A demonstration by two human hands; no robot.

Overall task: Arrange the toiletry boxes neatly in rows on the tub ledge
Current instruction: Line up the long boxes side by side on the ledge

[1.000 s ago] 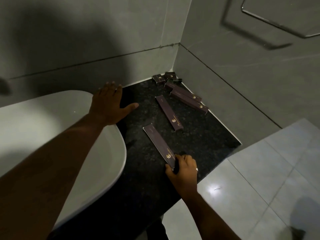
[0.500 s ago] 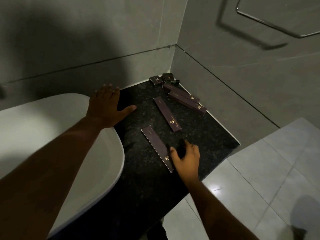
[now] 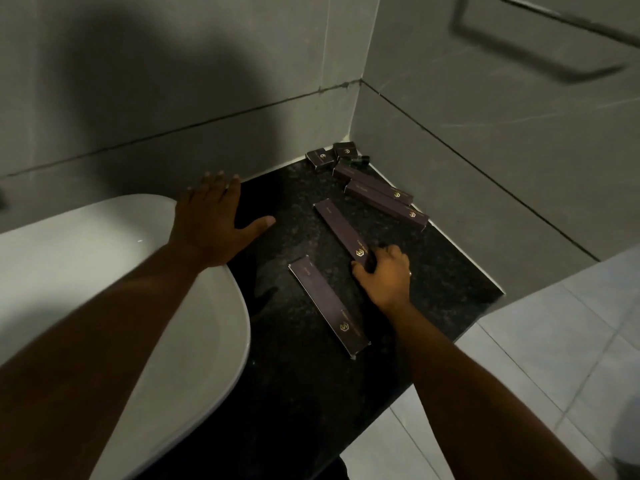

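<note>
Worn on the head, angled forward and steeply down onto the dark ledge (image 3: 311, 393) from close above. Faces the tiled wall corner (image 3: 356, 109) beyond the ledge, with the white tub (image 3: 104, 271) left of the ledge and pale floor tiles (image 3: 536, 341) to its right. Single view only, nothing shared.

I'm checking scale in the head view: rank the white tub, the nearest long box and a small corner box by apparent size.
1. white tub
2. nearest long box
3. small corner box, farther off, so its true size is unsure.
</note>
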